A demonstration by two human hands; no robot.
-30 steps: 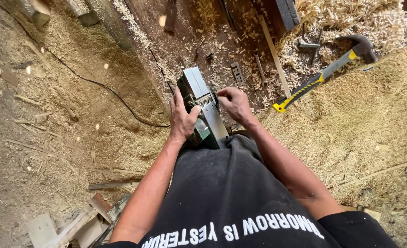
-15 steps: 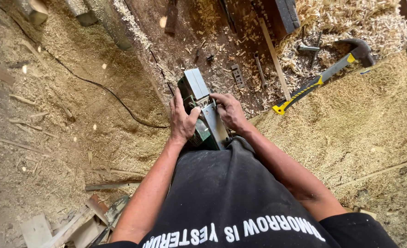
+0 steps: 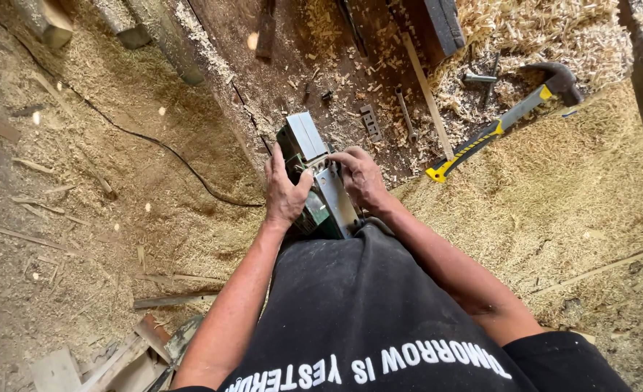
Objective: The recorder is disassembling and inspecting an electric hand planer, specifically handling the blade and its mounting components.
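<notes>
Both hands on a green electric planer [image 3: 318,181] turned base-up, at the edge of a dark wooden surface [image 3: 292,58].

Left hand [image 3: 285,192] clasps the planer's side, grip wrapped on the body; right hand [image 3: 361,178] rests fingers on the metal sole, grip loose; surface littered with shavings, a wrench [image 3: 405,109], a yellow-black hammer [image 3: 503,120]; sawdust-covered floor [image 3: 82,218] all round, black cable [image 3: 154,141] across it; wood offcuts [image 3: 111,356] lower left.

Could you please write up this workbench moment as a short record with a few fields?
Left hand: grips the side of the green power planer.
Right hand: fingers rest on the planer's metal sole.
Surface: dark wooden bench, strewn with shavings.
Nearby: yellow-handled hammer, spanner, black cable.
</notes>
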